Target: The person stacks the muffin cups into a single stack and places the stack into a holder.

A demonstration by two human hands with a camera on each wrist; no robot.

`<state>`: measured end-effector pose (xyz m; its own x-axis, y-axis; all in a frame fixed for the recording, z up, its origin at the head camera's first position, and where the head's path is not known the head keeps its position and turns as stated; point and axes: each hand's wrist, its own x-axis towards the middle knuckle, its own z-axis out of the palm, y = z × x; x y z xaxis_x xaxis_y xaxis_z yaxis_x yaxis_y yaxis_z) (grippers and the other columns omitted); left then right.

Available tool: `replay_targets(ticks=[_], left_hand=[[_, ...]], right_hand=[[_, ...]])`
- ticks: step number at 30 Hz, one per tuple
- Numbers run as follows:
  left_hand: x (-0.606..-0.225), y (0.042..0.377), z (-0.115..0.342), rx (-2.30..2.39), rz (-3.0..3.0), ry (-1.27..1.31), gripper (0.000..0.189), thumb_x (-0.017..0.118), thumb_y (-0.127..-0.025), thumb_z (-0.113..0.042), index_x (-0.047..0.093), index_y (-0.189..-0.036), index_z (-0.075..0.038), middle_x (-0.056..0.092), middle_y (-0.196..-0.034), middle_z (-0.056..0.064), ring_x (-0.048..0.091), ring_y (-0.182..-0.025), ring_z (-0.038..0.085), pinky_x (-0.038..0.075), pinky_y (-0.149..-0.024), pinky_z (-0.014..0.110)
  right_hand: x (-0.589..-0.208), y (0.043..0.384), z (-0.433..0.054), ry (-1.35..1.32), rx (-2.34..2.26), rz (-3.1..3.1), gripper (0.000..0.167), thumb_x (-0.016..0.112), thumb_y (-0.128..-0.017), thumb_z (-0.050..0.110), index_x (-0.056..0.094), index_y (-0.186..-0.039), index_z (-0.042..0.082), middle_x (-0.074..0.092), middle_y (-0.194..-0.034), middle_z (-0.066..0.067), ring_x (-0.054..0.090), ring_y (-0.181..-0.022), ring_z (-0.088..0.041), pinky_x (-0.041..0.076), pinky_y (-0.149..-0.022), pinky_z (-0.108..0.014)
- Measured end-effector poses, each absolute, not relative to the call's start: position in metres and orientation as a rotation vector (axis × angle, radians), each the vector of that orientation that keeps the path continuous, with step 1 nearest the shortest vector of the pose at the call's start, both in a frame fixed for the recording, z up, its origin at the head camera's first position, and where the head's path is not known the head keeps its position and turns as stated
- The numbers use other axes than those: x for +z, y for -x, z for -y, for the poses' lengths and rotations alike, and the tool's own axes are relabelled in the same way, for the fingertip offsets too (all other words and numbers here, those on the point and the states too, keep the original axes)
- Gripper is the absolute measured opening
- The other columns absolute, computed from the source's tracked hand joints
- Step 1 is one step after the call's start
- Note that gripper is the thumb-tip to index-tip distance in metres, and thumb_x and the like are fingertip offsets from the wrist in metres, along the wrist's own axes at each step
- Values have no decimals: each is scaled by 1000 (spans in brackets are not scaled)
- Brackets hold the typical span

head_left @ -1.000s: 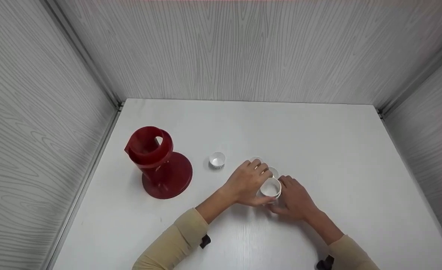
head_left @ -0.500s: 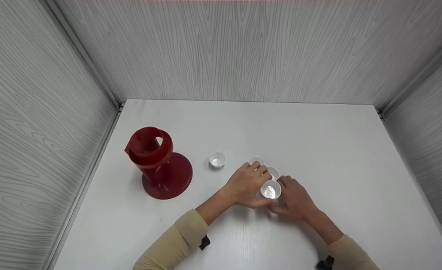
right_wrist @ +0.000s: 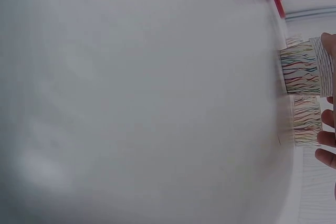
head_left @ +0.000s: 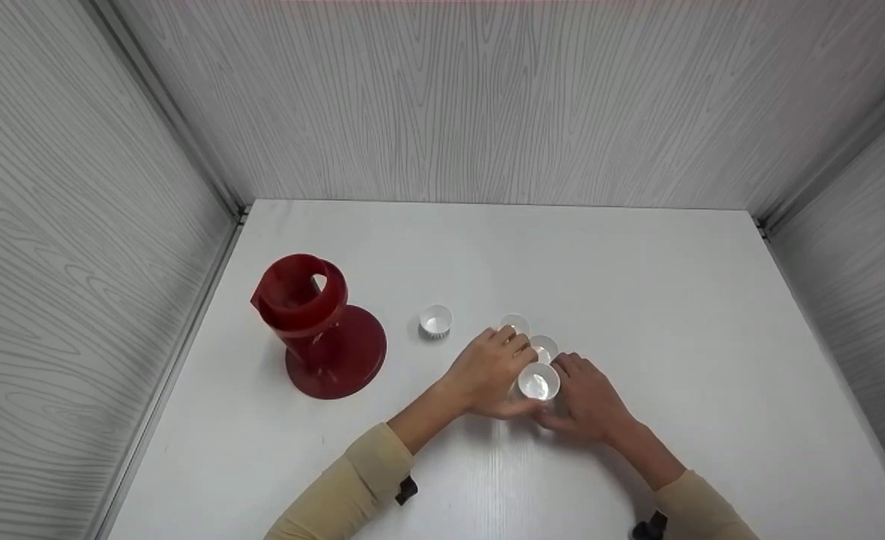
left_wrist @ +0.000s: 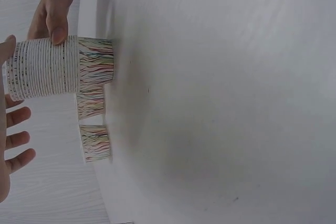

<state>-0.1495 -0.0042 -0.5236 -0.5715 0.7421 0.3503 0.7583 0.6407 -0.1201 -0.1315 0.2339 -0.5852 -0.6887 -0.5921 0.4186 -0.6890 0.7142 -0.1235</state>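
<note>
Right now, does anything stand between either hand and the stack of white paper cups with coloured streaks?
Nothing visible: the left hand and right hand both touch the white paper-cup stack. Two streaked paper cups stand beyond it.

A flat white table [head_left: 660, 300] bears a round-based red plastic holder [head_left: 304, 330], a small round white cup [head_left: 436, 321], two colour-streaked white cups [left_wrist: 95, 143] and a matching tall cup stack [left_wrist: 52, 69]

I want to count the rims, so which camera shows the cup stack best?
The left wrist view: it shows the cup stack side-on, nearly whole, rim after rim. The head view looks down into the top cup; the right wrist view shows only the lower part, near the frame's edge.
</note>
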Motion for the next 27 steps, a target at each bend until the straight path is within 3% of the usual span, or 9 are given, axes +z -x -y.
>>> replay_targets(ticks=[6,19,27], left_hand=[[-526,148,5,-70,2478,1174,68,52,-89,-83,69,-111,-21,69,-112,-4,63,-104,17,54,-80,30],[-527,151,12,-129,2471,1199,66,55,-88,-82,66,-111,-22,68,-109,-3,62,-101,17,53,-80,31],[-527,153,27,-132,2515,1183,74,53,-88,-83,68,-126,-21,70,-117,-2,64,-107,18,55,-84,33]], right_hand=[[-585,131,-233,-1020,380,2543,65,81,-77,55,65,-119,8,68,-110,-3,61,-95,-20,54,-84,-37],[-584,131,-232,-1011,399,2554,70,75,-84,63,65,-124,6,68,-112,-5,62,-96,-22,55,-83,-37],[-585,130,-232,-999,415,2567,70,85,-76,58,64,-121,9,66,-109,-2,60,-94,-20,54,-79,-35]])
